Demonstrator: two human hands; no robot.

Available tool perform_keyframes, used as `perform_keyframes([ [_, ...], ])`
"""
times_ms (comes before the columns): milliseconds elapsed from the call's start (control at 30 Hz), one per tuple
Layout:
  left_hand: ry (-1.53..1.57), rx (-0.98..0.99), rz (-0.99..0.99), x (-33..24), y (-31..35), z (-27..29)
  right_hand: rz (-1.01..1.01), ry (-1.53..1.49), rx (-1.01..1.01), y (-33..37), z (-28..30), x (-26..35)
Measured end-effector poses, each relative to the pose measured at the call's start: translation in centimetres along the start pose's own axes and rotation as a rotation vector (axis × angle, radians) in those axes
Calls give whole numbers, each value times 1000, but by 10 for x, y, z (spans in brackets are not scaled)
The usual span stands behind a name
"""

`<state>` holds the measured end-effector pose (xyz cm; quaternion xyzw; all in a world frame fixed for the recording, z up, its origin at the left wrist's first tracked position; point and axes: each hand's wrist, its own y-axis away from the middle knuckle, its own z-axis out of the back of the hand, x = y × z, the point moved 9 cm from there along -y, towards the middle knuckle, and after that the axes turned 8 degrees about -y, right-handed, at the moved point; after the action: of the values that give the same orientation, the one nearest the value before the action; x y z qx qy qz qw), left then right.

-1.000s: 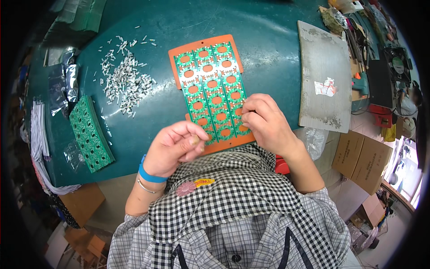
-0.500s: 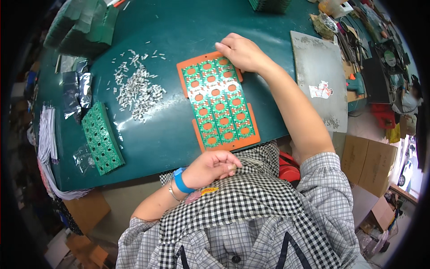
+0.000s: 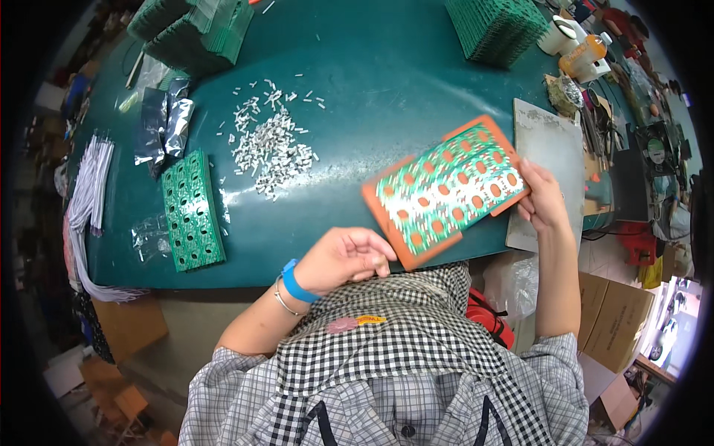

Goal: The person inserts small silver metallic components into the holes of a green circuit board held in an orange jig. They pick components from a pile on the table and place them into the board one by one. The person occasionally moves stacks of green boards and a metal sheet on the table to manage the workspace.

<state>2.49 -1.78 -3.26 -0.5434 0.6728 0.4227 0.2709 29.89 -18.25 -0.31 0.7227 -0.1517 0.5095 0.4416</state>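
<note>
An orange tray (image 3: 406, 257) holding a green circuit board panel (image 3: 451, 195) with several rows of oval openings lies slanted near the table's front edge, a little blurred by motion. My right hand (image 3: 545, 197) grips its right end, thumb on top and fingers around the edge. Beside the tray's lower left corner is my left hand (image 3: 343, 256), its fingers curled and thumb drawn in; whatever it pinches is too small to name. Left of the tray, small white tube-like parts (image 3: 275, 149) lie in a loose heap.
More green panels (image 3: 193, 212) lie stacked at the left, beside silver-black bags (image 3: 163, 126) and bundled white wires (image 3: 93, 182). Tall panel stacks (image 3: 494, 30) stand at the back. A grey metal plate (image 3: 547, 123) lies under the tray's right side, with tools (image 3: 606, 123) beyond.
The orange tray with its panel has turned from upright to slanted and shifted right. My right hand has come down from its top corner to its right end. The left hand remains curled.
</note>
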Motion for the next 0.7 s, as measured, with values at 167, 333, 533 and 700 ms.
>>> perform_keyframes([
  [167,96,-191,-155,-35,-7,20,98,-272,-158,41,-6,-34],
  [333,65,-300,-165,-35,-12,26,-72,-455,192,79,-103,-97],
  [533,101,-347,-133,-37,-18,14,-88,-464,342,97,-138,-70],
  [700,92,-286,-119,-39,-33,4,703,404,123,56,-103,18],
])
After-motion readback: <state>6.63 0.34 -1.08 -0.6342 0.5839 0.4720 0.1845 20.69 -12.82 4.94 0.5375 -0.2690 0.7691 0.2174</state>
